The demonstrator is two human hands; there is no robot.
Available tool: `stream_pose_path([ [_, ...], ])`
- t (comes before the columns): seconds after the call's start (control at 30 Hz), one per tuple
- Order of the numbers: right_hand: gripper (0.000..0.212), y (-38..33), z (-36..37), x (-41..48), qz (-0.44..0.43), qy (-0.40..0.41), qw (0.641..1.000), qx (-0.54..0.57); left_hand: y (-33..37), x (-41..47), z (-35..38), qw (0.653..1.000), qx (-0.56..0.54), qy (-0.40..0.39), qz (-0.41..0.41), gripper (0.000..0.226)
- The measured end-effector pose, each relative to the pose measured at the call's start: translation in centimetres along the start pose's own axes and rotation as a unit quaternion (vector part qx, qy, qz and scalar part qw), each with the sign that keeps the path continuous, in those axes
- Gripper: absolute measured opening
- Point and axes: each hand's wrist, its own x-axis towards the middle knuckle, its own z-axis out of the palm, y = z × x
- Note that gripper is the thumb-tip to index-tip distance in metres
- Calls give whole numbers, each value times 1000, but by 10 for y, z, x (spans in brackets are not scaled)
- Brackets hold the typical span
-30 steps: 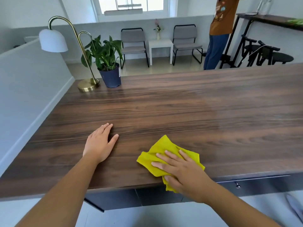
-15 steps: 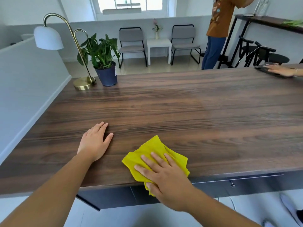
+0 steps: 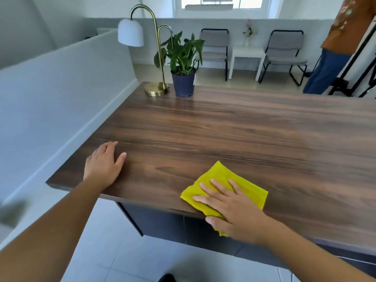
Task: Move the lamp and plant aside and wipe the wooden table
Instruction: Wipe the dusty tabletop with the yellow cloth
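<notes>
The dark wooden table (image 3: 254, 135) fills the middle of the view. My right hand (image 3: 232, 208) lies flat on a folded yellow cloth (image 3: 223, 178) at the table's near edge, thumb hooked over the edge onto the cloth. My left hand (image 3: 102, 165) rests flat on the tabletop near the near left corner, fingers together, holding nothing. At the far left corner stand a brass lamp (image 3: 156, 90) with a white shade and, just right of it, a green plant in a dark blue pot (image 3: 184, 83).
A low white wall (image 3: 61, 94) runs along the table's left side. Beyond the table stand two grey chairs (image 3: 215, 47) and a small white side table (image 3: 247, 53). A person in an orange shirt and blue trousers (image 3: 327, 68) stands at the far right.
The view has swung to the left, so the table's near left corner now shows. My right hand still presses the cloth at the near edge; my left hand stays flat on the table.
</notes>
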Motion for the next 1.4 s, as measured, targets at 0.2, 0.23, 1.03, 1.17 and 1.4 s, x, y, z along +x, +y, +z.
stream_pose_path([
  [0.2, 47, -27, 4, 88, -37, -22, 999, 2, -45, -23, -3, 995, -11, -10, -102, 59],
  [0.23, 46, -16, 0, 95, 0, -13, 1000, -7, -50, -26, -3, 994, -12, -15, -108, 59],
  [1.03, 53, -114, 16, 213, -181, -27, 982, -56, -112, 6, 4, 997, 29, -58, -46, 60],
  [1.17, 48, -90, 5, 231, -224, -61, 972, -15, -115, 3, 5, 998, 14, -39, -38, 58],
  [1.4, 51, -88, -3, 271, -1, 29, 996, -89, -115, 3, 7, 999, 2, -36, -36, 58],
])
